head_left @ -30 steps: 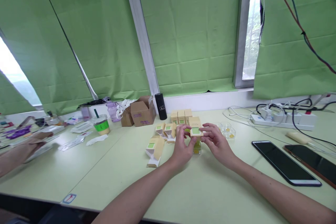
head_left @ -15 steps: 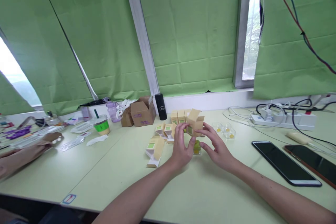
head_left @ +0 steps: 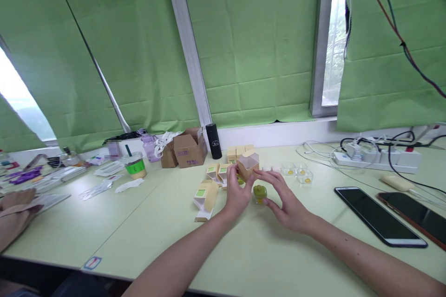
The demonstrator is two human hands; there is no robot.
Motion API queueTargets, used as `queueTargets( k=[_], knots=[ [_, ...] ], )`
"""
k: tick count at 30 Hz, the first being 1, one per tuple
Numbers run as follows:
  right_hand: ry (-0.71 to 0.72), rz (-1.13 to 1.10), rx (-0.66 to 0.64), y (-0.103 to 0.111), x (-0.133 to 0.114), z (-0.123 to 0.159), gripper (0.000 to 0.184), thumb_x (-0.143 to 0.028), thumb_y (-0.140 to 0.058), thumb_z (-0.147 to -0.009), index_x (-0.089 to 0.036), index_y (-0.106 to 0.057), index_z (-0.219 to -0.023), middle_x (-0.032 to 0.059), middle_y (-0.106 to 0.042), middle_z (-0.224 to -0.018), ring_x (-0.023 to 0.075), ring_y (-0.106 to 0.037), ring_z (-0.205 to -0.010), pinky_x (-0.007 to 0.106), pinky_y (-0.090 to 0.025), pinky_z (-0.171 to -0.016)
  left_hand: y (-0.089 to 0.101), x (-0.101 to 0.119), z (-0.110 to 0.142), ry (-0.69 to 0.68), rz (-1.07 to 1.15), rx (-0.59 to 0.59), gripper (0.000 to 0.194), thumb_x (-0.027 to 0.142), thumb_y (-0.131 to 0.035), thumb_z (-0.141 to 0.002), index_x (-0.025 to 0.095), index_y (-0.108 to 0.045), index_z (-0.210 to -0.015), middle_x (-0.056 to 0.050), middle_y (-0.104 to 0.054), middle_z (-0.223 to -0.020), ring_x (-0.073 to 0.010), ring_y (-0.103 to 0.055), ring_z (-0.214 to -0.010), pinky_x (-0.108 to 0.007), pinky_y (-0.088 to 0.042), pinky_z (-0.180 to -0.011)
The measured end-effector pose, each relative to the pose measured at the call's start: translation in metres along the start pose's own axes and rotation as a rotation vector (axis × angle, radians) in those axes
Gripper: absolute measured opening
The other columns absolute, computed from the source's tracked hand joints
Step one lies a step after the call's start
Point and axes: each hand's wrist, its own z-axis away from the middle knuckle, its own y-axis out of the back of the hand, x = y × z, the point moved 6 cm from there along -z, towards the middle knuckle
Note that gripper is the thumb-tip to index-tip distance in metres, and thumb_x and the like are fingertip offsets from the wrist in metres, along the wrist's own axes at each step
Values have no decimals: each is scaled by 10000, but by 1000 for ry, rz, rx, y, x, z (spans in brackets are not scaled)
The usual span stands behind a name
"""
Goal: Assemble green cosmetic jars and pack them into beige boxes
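Observation:
My left hand (head_left: 239, 194) is closed around a small kraft cardboard box (head_left: 248, 164), tilted so that its pale window side shows. My right hand (head_left: 286, 202) has its fingers apart; the fingertips reach the box's right edge, and the thumb is close to a small green item in a clear cup (head_left: 259, 193) on the table. Whether the thumb touches the cup, I cannot tell. Left of my hands lies an opened kraft box with a green label (head_left: 206, 198). Similar small boxes (head_left: 213, 171) stand behind it. Clear cups with yellow centres (head_left: 301, 171) sit to the right.
Two phones (head_left: 378, 216) lie at the right, below a power strip (head_left: 379, 160) with cables. At the back stand a black bottle (head_left: 213, 141) and a brown carton (head_left: 190, 149). A drink cup (head_left: 135, 166) is at left, where another person's arm (head_left: 16, 216) rests.
The kraft box has shifted left and turned in my left hand, so its window now faces up. The green item shows more clearly. The other person's arm at the left has moved.

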Motion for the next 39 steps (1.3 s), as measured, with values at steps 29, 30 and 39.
queueTargets(
  k=[29,30,39],
  knots=[
    [-572,407,-142,16,94,5,406,-117,-642,-788,-215,-709,-1176,91,-750,-1124,276,-671,-1021,323,-464,-799,-27,-45,17,301,40,-419,478,122,-739,-739,193,-597,-1189,-133,-667,-1204,-280,-660,-1039,-449,-524,-914],
    [-578,409,-143,16,94,5,404,-120,-641,-789,-215,-708,-1176,91,-750,-1125,275,-673,-1020,320,-461,-792,-26,-43,17,288,24,-417,486,119,-738,-741,197,-588,-1197,-132,-663,-1213,-285,-652,-1066,-457,-516,-935],
    [-570,399,-137,15,94,6,430,-90,-629,-781,-220,-701,-1184,88,-748,-1127,256,-672,-978,311,-449,-772,-12,-16,8,116,172,-211,189,264,-635,-934,231,-538,-1093,-89,-612,-1187,-226,-592,-1153,-409,-456,-1044]
  ],
)
